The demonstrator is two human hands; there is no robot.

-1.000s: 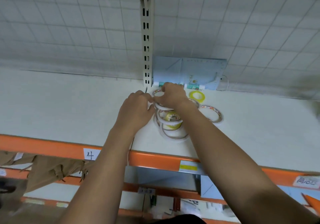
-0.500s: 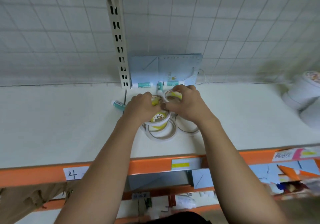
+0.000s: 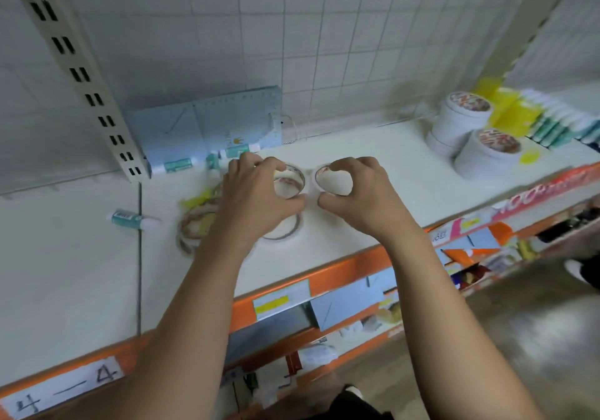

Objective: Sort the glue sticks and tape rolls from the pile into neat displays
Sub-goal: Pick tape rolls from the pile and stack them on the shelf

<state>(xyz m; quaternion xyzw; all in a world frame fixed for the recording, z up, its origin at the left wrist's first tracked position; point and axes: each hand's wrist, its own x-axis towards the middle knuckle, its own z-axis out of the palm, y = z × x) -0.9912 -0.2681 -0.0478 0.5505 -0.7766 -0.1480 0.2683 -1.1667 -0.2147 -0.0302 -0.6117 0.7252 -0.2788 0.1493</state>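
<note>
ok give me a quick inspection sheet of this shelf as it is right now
surface: white shelf, orange front edge
job's things: left tape roll and right tape roll held side by side; loose rolls piled on shelf; glue stick lying alone; tape stacks and glue stick row far right
clutter: blue pack leaning on back wall; yellow packaging
hands: left hand grips left tape roll, right hand grips right tape roll
cables: thin looped cord by blue pack, kind unclear
surroundings: slotted upright, grid back panel, stocked lower shelves

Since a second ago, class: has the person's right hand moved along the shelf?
Yes. The right hand, holding a tape roll, has shifted right: it was in front of the blue box and is now past its right end.
</note>
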